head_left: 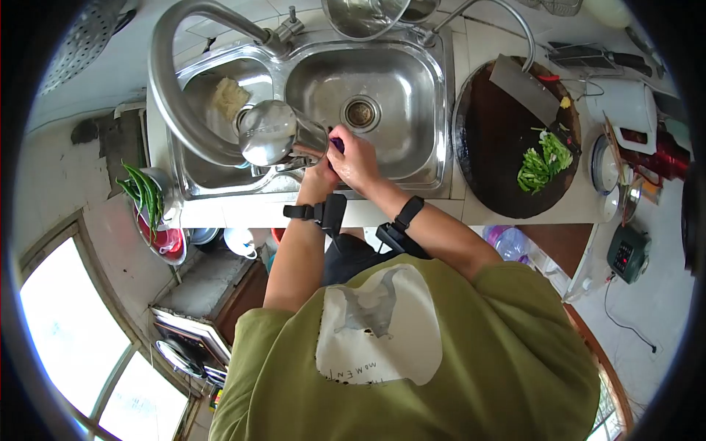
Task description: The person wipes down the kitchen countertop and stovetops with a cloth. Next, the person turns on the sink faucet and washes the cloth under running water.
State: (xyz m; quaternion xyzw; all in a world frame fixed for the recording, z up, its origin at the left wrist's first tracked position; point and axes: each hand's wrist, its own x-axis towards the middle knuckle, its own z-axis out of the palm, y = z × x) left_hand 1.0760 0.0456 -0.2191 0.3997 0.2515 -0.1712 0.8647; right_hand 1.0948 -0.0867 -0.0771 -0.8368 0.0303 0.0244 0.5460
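Note:
Over the sink's divider, my right hand (354, 160) has its fingers curled around a small dark purple thing (337, 144), of which only a bit shows. My left hand (319, 181) is pressed against it from the left, its fingers mostly hidden by a shiny metal cylinder (276, 136) at the end of the curved faucet (163, 88). The right basin (412, 117) of the steel sink lies behind my hands. In the left basin (197, 92) sits a pale yellowish, crumpled piece (230, 98), perhaps a sponge or cloth.
On the right, a round dark chopping board (489, 147) bears a cleaver (523, 90) and chopped green vegetables (544, 160). Long green peppers (144, 195) rest on a container at the left. Metal bowls (360, 16) stand behind the sink. A plastic bottle (509, 242) is below the counter.

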